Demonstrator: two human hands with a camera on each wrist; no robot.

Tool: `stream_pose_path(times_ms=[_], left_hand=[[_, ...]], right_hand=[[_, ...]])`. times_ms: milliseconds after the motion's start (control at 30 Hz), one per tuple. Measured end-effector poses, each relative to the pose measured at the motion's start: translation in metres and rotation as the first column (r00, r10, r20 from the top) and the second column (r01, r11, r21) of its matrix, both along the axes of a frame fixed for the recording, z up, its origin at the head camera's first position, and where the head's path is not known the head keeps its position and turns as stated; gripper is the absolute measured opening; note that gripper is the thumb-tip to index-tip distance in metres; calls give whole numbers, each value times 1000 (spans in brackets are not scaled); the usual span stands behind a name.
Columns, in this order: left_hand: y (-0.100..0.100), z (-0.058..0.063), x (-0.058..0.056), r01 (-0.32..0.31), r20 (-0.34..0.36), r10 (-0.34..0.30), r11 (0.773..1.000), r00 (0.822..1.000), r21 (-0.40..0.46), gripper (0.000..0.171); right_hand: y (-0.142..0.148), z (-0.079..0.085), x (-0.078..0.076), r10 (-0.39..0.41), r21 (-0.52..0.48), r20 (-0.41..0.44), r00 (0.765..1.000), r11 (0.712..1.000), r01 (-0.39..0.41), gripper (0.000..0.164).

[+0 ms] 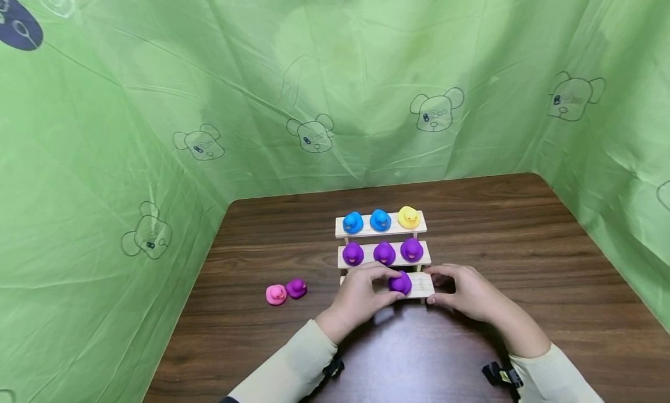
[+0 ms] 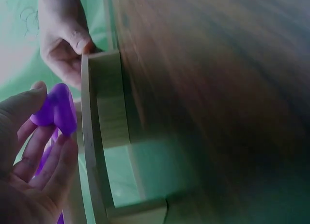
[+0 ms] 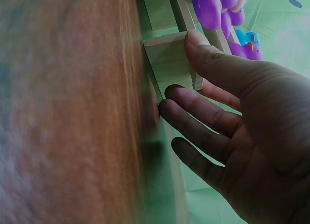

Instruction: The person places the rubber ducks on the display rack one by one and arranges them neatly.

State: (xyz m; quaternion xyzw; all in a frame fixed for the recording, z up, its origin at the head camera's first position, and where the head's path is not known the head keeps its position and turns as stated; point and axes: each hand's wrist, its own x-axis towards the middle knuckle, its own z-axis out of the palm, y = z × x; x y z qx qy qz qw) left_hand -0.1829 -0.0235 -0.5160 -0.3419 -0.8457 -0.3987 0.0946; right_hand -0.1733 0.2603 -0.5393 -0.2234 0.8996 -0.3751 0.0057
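My left hand (image 1: 361, 293) pinches a purple rubber duck (image 1: 400, 283) between thumb and fingers, right at the bottom step of a small wooden three-tier stand (image 1: 424, 283). In the left wrist view the duck (image 2: 63, 110) shows beside the plank's edge. My right hand (image 1: 467, 291) grips the right end of that bottom step, thumb on its front edge, index finger behind; its other fingers (image 3: 198, 158) hang loosely below. Three purple ducks (image 1: 384, 253) sit on the middle tier. On the top tier are two blue ducks (image 1: 353, 223) and a yellow duck (image 1: 409, 217). My left hand hides the bottom step's left part.
To the left of the stand, a pink duck (image 1: 276, 295) and a magenta-purple duck (image 1: 296, 288) lie side by side on the dark wooden table (image 1: 262, 350). Green curtain sheeting (image 1: 314, 71) with printed bear faces encloses the table's back and sides.
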Motion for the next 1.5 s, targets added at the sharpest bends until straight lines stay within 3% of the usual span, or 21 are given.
stream_pose_path(times_ms=[133, 467, 767, 1500], left_hand=[[8, 0, 0, -25, -71, 20, 998, 997, -66, 35], [26, 1, 5, -19, -147, -6, 985, 989, -172, 36], [38, 1, 3, -83, -232, 27, 969, 972, -233, 37], [43, 2, 5, -89, -248, 18, 956, 969, -280, 41]], right_hand=[[-2, 0, -1, 6, 2, -7, 1000, 1000, -6, 55], [-2, -1, -3, 24, -13, -13, 1000, 1000, -24, 53], [-1, -1, -4, 30, -15, -30, 999, 999, -31, 53], [2, -3, -1, 19, -11, -17, 1000, 1000, -19, 54]])
